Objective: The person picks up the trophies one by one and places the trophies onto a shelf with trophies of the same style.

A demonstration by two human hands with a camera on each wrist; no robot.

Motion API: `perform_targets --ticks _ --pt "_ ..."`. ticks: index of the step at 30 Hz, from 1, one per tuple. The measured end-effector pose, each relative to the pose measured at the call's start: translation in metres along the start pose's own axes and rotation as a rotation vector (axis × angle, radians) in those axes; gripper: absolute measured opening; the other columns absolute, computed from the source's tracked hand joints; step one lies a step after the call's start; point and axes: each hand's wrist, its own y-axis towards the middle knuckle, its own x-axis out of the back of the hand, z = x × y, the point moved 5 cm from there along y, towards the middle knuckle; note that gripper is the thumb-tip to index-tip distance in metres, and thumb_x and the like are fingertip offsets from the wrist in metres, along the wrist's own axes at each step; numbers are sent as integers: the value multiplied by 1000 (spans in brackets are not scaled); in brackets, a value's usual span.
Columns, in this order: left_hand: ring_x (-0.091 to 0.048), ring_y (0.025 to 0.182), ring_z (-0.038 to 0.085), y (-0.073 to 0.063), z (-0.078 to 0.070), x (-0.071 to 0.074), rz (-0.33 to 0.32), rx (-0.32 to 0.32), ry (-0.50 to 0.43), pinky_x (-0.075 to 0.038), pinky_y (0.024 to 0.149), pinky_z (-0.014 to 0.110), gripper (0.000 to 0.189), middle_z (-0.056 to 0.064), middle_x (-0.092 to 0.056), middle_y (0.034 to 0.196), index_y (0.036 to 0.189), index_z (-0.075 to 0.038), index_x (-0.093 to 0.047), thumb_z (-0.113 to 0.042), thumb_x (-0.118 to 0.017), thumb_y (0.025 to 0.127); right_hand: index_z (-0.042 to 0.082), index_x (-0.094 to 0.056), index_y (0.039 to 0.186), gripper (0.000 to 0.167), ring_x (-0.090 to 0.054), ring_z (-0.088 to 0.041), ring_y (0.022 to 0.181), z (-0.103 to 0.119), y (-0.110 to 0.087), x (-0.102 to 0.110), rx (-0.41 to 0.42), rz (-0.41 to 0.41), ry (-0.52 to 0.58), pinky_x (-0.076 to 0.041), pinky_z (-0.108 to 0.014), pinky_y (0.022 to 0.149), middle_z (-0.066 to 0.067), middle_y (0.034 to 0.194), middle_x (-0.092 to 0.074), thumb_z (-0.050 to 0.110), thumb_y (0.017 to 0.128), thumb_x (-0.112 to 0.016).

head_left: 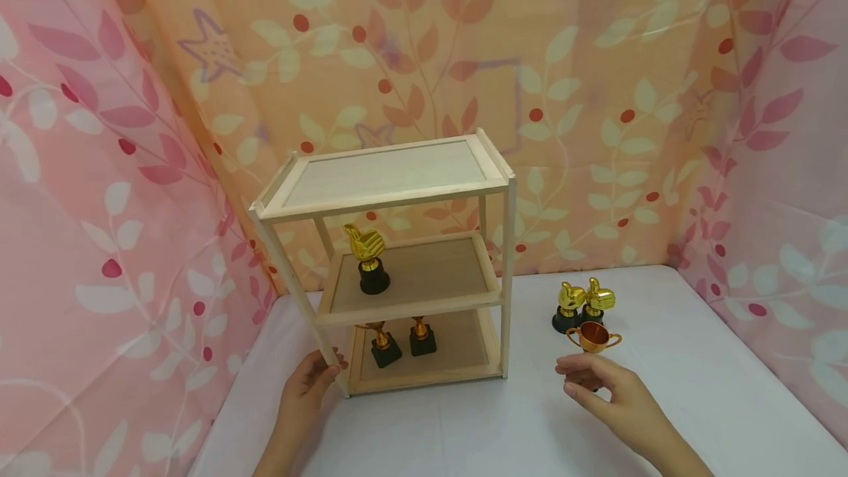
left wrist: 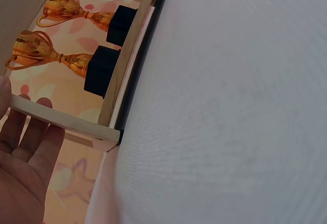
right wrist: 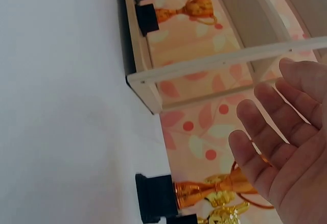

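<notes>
A wooden three-tier shelf (head_left: 424, 310) stands on the table. My left hand (head_left: 306, 392) grips its front left post (left wrist: 76, 123), with thumb and fingers on either side of it. My right hand (head_left: 616, 381) is held with fingers relaxed and holds nothing. It is beside a bronze cup trophy (head_left: 594, 337) and partly covers it in the head view; in the right wrist view the trophy's black base (right wrist: 156, 197) shows standing on the table. Two gold thumbs-up trophies (head_left: 569, 302) are just behind that cup.
One gold thumbs-up trophy (head_left: 371, 260) is on the middle tier, towards the left. Two bronze cup trophies (head_left: 386, 348) with black square bases stand on the bottom tier. The white-covered table (head_left: 503, 433) is bordered by floral curtains (head_left: 583, 131) at the back and both sides.
</notes>
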Motion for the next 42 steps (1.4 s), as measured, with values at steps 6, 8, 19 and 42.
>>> perform_targets --ticks 6,8,19,42 --pt "-71 108 14 -1 3 0 6 23 10 -53 94 18 30 20 -69 122 129 -3 -59 -15 -65 102 20 -70 118 27 -68 -4 87 -10 -11 15 -27 -31 -59 -58 -21 73 7 108 -75 13 93 -76" --pt "-71 109 14 -1 4 1 6 27 17 -53 94 17 32 17 -70 121 130 -1 -58 -16 -64 102 18 -70 118 26 -67 -4 86 -12 -14 20 -42 -31 -72 -57 -20 72 6 108 -75 14 93 -76" --pt "-71 107 13 -1 6 1 4 0 16 -53 94 17 34 18 -70 119 131 3 -58 -13 -64 102 18 -69 120 25 -65 -1 87 -53 -28 52 -206 -14 -156 -57 -20 72 5 108 -74 24 96 -74" --pt "-71 107 12 0 7 2 17 -31 4 -54 95 19 31 17 -70 119 130 3 -58 -11 -62 103 7 -64 131 42 -62 9 97 -108 6 77 -241 -19 -97 -56 -17 77 -6 120 -72 25 96 -75"
